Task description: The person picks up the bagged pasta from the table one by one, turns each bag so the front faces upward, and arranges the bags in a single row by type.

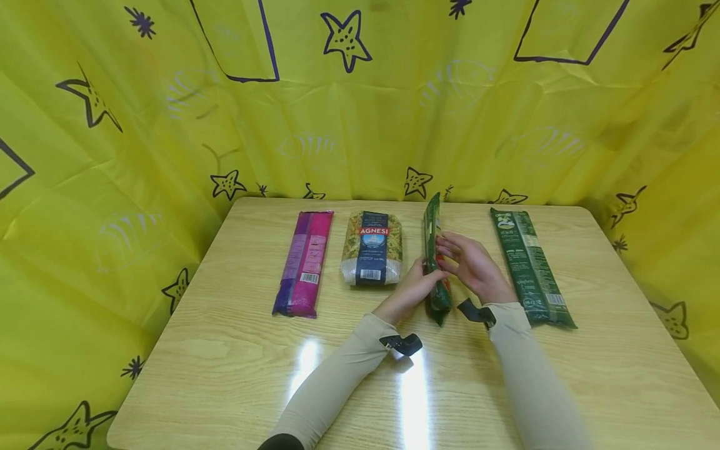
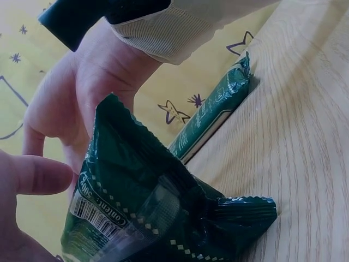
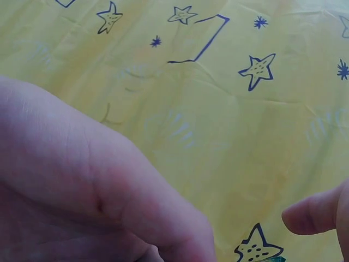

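Note:
A green pasta packet stands narrow side up near the middle of the table, between the two hands. My left hand grips its near part, thumb across the edge facing me. From the other side, the fingers of my right hand touch the packet, loosely extended. In the left wrist view, the crimped end of the packet shows a barcode and "500g", with the right hand behind it. The right wrist view shows mostly the right hand against the curtain; the packet is almost wholly out of sight there.
To the left lie a bag of Agnesi pasta and a pink-purple packet. Another green spaghetti packet lies right of the right hand. A yellow patterned curtain surrounds the wooden table at the back and sides.

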